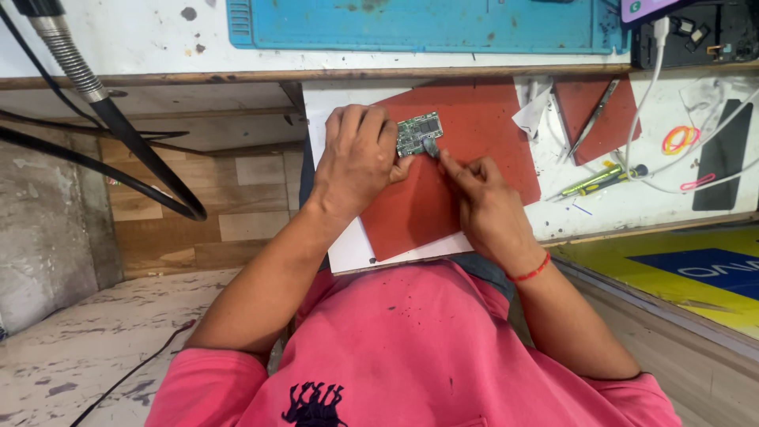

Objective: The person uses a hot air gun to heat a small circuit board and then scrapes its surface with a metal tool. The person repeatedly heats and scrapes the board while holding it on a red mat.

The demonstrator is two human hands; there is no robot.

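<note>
Your left hand (pixel 357 162) is curled over the left end of a small green circuit board (pixel 419 133), fingers folded down tight and the thumb side pressing the board's edge; it has the board pinned in place. The board sits above a red mat (pixel 474 174), near the mat's far edge and toward its left corner; whether it lies flat on the mat or is lifted slightly cannot be told.

Your right hand (pixel 484 207) comes in from the near right side of the mat. Thumb and forefinger are pinched nearly closed on a small grey tool tip (pixel 431 146), which touches the board's near edge. The other fingers are tucked under the palm. A red thread band (pixel 531 272) circles the right wrist.

The red mat lies on a white worktop (pixel 632 205), its near corner overhanging a white sheet (pixel 352 251). At the worktop's far edge, right of the mat, a second, smaller red mat (pixel 589 119) carries tweezers (pixel 594 111). Nearer the right edge: a green-handled screwdriver (pixel 593 181), a white cable (pixel 644 119), an orange rubber band (pixel 680 139). A blue mat (pixel 427 28) lies on the shelf beyond.
</note>
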